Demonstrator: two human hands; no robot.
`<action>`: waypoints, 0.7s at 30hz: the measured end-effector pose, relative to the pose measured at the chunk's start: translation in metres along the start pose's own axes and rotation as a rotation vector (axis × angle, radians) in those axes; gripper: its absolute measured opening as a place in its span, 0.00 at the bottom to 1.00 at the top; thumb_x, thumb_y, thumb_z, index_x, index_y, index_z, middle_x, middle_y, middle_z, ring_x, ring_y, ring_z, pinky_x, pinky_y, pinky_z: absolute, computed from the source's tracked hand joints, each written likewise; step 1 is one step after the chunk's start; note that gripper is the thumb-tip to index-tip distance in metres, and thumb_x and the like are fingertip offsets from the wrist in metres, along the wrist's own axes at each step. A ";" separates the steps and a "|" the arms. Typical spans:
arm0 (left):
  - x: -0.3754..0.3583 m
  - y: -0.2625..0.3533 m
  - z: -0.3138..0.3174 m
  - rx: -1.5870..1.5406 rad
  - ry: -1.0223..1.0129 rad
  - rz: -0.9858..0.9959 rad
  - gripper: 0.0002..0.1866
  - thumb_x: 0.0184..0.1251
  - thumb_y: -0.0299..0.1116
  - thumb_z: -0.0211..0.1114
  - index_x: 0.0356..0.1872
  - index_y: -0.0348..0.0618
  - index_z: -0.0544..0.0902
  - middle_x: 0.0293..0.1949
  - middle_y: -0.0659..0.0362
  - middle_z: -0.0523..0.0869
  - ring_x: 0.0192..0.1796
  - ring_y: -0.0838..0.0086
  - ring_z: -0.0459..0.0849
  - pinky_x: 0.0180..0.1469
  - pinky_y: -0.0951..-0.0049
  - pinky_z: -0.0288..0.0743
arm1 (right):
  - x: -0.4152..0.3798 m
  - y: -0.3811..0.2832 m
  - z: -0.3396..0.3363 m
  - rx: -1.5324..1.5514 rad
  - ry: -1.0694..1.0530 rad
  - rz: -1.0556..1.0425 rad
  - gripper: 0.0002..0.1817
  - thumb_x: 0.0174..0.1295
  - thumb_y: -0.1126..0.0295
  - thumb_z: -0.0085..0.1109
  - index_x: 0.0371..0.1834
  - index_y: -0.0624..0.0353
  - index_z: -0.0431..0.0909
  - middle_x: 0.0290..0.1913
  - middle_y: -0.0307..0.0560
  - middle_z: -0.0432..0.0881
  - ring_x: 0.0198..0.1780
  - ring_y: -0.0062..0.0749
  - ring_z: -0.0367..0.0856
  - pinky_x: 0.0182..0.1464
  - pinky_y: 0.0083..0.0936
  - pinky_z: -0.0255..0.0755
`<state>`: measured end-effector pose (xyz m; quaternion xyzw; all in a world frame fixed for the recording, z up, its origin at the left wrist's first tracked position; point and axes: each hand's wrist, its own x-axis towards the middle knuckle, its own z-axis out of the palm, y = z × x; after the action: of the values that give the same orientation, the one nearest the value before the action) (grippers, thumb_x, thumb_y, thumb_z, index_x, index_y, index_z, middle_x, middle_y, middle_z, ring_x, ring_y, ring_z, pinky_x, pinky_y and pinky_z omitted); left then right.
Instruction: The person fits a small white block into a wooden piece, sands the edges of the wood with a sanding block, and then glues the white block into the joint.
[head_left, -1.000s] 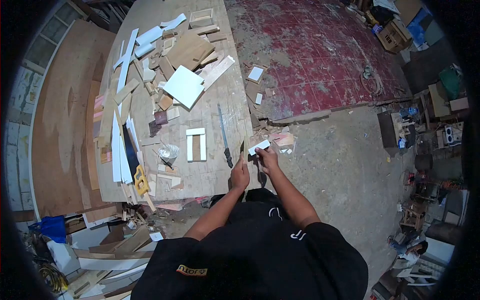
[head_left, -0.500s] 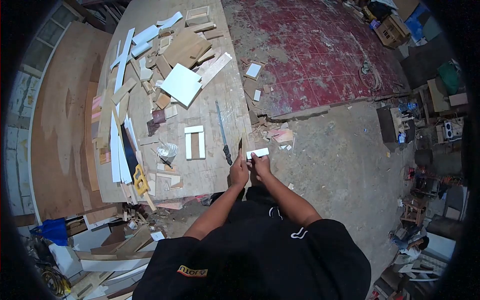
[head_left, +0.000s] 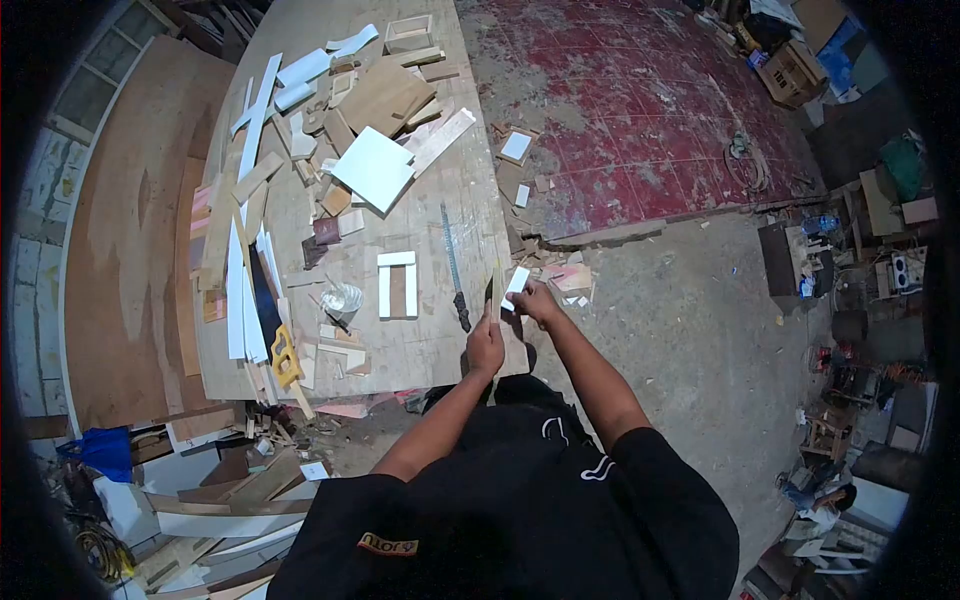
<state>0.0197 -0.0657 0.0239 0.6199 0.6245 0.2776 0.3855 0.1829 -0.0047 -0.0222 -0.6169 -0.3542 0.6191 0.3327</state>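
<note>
My right hand (head_left: 540, 304) pinches a small white rectangular block (head_left: 516, 287), now tilted steeply beside the table's right edge. To its left, my left hand (head_left: 486, 350) is closed around a thin dark strip (head_left: 489, 290) that points away from me; its kind I cannot tell. On the tabletop left of my hands lies a narrow blade with a black handle (head_left: 462, 312). Further left rests a small rectangular frame with white sides (head_left: 398, 259) and a brown middle.
The wooden table (head_left: 420, 355) carries a yellow-handled handsaw (head_left: 285, 358), a clear plastic container (head_left: 342, 298), a white square panel (head_left: 376, 170) and heaped wood offcuts. Scraps lie on the concrete floor (head_left: 660, 340). A person (head_left: 830, 497) is low at far right.
My right hand has turned the white block from nearly level to steeply tilted and shifted slightly right. My left hand still grips the dark strip. The view has moved a little.
</note>
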 end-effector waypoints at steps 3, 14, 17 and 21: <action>0.000 0.001 0.000 0.004 -0.002 -0.018 0.24 0.71 0.33 0.48 0.67 0.45 0.69 0.43 0.37 0.82 0.44 0.42 0.81 0.45 0.54 0.75 | -0.003 -0.003 0.010 0.316 0.171 0.088 0.09 0.61 0.71 0.63 0.40 0.62 0.75 0.32 0.43 0.80 0.30 0.26 0.81 0.27 0.23 0.78; 0.001 0.006 -0.001 0.000 0.030 -0.013 0.23 0.74 0.36 0.46 0.65 0.37 0.71 0.42 0.40 0.84 0.41 0.51 0.85 0.46 0.59 0.77 | -0.085 0.039 0.041 0.479 0.186 0.037 0.10 0.64 0.72 0.60 0.42 0.65 0.72 0.34 0.48 0.81 0.33 0.30 0.82 0.28 0.25 0.78; 0.001 0.003 0.001 0.015 0.002 -0.011 0.23 0.73 0.36 0.47 0.66 0.38 0.70 0.47 0.37 0.82 0.46 0.47 0.83 0.49 0.58 0.76 | -0.089 0.035 0.020 0.258 -0.066 0.156 0.12 0.60 0.71 0.63 0.43 0.65 0.73 0.33 0.46 0.81 0.33 0.29 0.81 0.30 0.27 0.76; 0.000 0.003 -0.001 -0.012 -0.005 -0.036 0.24 0.73 0.37 0.46 0.67 0.43 0.69 0.41 0.34 0.81 0.43 0.44 0.83 0.46 0.57 0.75 | -0.035 0.025 0.011 -0.225 -0.088 -0.067 0.14 0.54 0.71 0.67 0.43 0.63 0.80 0.30 0.41 0.82 0.31 0.24 0.78 0.36 0.27 0.74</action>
<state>0.0206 -0.0651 0.0265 0.6068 0.6330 0.2730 0.3958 0.1729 -0.0481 -0.0249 -0.6102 -0.4563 0.5905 0.2662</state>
